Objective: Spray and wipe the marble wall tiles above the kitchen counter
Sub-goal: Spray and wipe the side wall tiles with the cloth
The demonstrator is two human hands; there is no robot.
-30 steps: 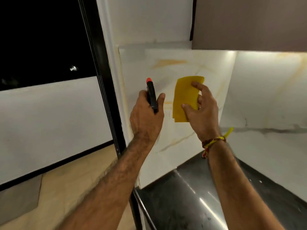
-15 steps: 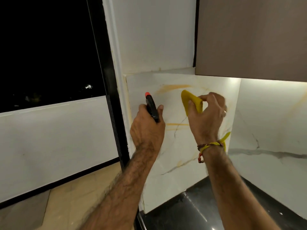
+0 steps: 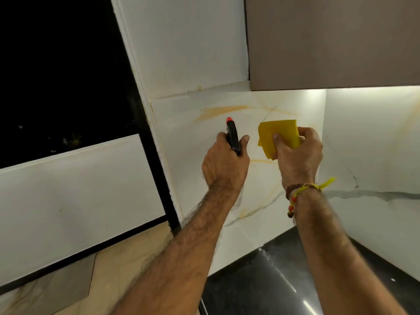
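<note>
- Marble wall tiles [image 3: 204, 178] are filling the corner ahead of the person, pale with orange and grey veins, meeting a second tiled face to the right of that corner and glowing under light from below the brown upper cabinet [image 3: 329, 42].
- Below the tiles, the dark kitchen counter [image 3: 261, 280] is showing at the bottom; left of the tiles, a black window frame [image 3: 156, 178] is edging a dark pane.
- In front of the tiles, the left hand [image 3: 223, 168] is wrapping its fingers around the black spray bottle [image 3: 233, 138], its orange nozzle tip pointing up toward the tile face, apparently so the spray lands on the upper part of the tile.
- Just right of the bottle, the right hand [image 3: 297, 155] is pinching a folded yellow cloth [image 3: 278, 136] between thumb and curled fingers, holding it near the same tile; whether it is touching the marble I cannot tell.
- Judging by this, the cloth is being kept close so wiping can follow the spray at once.
</note>
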